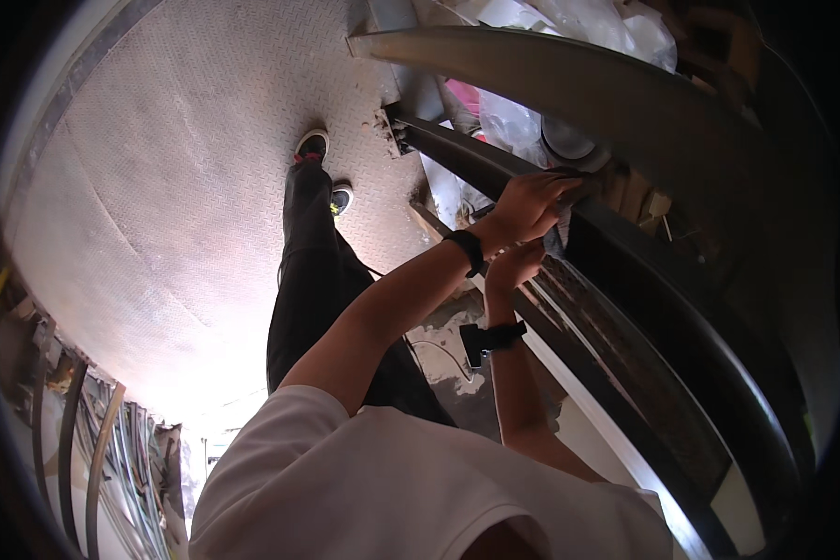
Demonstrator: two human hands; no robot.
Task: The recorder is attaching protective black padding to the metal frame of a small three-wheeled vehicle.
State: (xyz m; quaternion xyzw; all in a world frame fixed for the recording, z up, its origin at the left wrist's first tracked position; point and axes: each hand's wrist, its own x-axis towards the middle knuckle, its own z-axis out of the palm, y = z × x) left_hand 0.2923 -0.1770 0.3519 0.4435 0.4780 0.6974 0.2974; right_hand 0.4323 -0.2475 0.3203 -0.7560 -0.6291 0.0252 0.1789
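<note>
My left hand (pixel 529 205) reaches across to a long dark metal beam (pixel 663 266), its fingers bent over the beam's upper edge. Just below it is my right hand (pixel 516 265), fingers curled closed against the beam's near side. A small greyish piece (pixel 556 241) shows between the hands and the beam; its kind is unclear, and whatever the right fingers hold is hidden. A black band (pixel 464 250) circles my left wrist, and a black strap with a small box (pixel 491 340) is on my right.
A wide, curved-looking metal beam (pixel 569 75) runs beyond the hands. Clear plastic bags (pixel 616 33) and a round metal container (pixel 567 140) lie among clutter behind. Patterned metal flooring (pixel 187 168) spreads left. Long rods (pixel 126 467) stand at the lower left.
</note>
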